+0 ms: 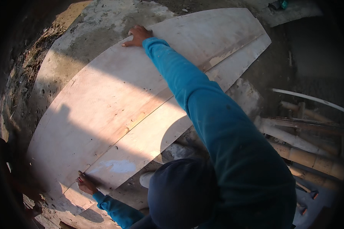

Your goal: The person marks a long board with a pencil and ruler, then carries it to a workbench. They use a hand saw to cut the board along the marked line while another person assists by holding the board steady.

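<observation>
Pale panel, long axis near-left to far-right, right hand at far edge, left hand near left end, grips unclear

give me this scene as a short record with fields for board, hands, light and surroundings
board: large, pale, flat board with a lengthwise seam and white patch
right hand: right hand on the far curved edge
left hand: left hand near the lower-left end; cannot tell if holding anything
light: bright band across the board, shadow either side
surroundings: bamboo poles and thin white pipe, right
</observation>
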The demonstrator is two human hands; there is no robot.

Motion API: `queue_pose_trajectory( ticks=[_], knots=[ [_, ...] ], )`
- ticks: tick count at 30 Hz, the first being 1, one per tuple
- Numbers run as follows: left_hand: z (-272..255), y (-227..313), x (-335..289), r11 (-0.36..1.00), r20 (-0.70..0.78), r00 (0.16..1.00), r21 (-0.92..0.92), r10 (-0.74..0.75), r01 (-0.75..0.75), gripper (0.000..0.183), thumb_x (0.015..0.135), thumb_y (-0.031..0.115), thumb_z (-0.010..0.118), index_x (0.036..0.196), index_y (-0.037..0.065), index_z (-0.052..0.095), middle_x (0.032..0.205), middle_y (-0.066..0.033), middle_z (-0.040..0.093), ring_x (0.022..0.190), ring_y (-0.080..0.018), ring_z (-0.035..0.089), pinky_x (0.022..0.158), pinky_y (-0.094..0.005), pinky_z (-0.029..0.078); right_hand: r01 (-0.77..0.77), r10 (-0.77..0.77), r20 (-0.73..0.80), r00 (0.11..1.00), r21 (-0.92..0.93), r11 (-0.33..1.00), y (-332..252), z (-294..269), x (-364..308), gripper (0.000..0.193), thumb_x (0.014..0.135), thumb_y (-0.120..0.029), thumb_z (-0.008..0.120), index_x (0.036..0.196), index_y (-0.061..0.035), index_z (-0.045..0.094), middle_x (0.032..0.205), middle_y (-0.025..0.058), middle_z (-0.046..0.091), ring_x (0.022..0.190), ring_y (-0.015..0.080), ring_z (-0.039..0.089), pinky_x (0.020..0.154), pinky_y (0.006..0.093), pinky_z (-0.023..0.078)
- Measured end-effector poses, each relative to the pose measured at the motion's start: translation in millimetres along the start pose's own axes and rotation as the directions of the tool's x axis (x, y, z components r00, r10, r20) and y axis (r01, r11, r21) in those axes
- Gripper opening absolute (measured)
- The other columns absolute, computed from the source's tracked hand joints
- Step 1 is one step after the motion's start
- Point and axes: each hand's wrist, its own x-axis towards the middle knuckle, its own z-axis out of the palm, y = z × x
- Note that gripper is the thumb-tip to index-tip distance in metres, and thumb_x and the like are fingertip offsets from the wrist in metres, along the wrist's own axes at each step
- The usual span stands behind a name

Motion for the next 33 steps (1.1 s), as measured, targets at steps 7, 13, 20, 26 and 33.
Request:
queue_pose_trajectory(
  ticks=[7,13,20,26,33],
  knots=[
    [-3,5,9,0.999,-0.003,1.0,-0.04,-0.017,0.017,0.062,0.094,0.049,0.063,0.089,-0.013,0.064,0.089,-0.0287,0.07,0.076,-0.0357,0.063,0.074,-0.0466,0.048,-0.051,0.216,-0.712,0.668,0.246,0.968,56,-18,-180,0.039,0.092,-0.021,0.062,0.124,-0.0005,0.055,0.127,0.0187,0.053,0.119,0.0394,0.048,0.102,0.0485,0.041],
    [11,-10,0,0.999,-0.022,1.0,-0.033,0.012,-0.013,0.071,0.092,0.058,0.06,0.096,-0.013,0.064,0.091,-0.0294,0.069,0.077,-0.039,0.061,0.075,-0.0493,0.046,-0.686,0.759,-0.616,0.212,0.459,0.565,208,-30,-291,0.041,0.093,-0.026,0.058,0.122,0.0026,0.056,0.118,0.0235,0.06,0.113,0.0416,0.055,0.101,0.0493,0.044],
    [16,-29,12,0.998,-0.036,0.999,-0.056,0.009,-0.011,0.074,0.091,0.059,0.06,0.103,-0.014,0.065,0.1,-0.0309,0.068,0.085,-0.0403,0.062,0.08,-0.0489,0.046,-0.557,0.969,-0.169,0.18,0.795,0.242,236,-43,-264,0.048,0.09,-0.026,0.073,0.122,0.0066,0.06,0.111,0.0222,0.067,0.098,0.0341,0.069,0.071,0.0395,0.062],
    [-2,4,5,0.993,0.025,1.0,0.118,0.006,-0.009,0.077,0.092,0.06,0.057,0.11,-0.014,0.064,0.109,-0.0334,0.066,0.095,-0.0441,0.063,0.086,-0.0493,0.046,-0.108,0.984,0.004,0.179,0.994,0.015,218,-46,-275,0.05,0.09,-0.014,0.073,0.133,0.0047,0.056,0.106,0.0113,0.067,0.079,0.019,0.064,0.059,0.0293,0.059],
    [5,-10,7,0.991,-0.031,0.999,0.127,0.045,-0.04,0.075,0.093,0.059,0.055,0.116,-0.012,0.065,0.114,-0.0337,0.064,0.103,-0.046,0.062,0.092,-0.0499,0.045,-0.185,0.958,0.019,0.288,0.982,0.037,216,-47,-280,0.059,0.091,-0.017,0.069,0.142,0.0023,0.049,0.122,0.0185,0.066,0.082,0.0243,0.072,0.07,0.0288,0.062]
  ],
)
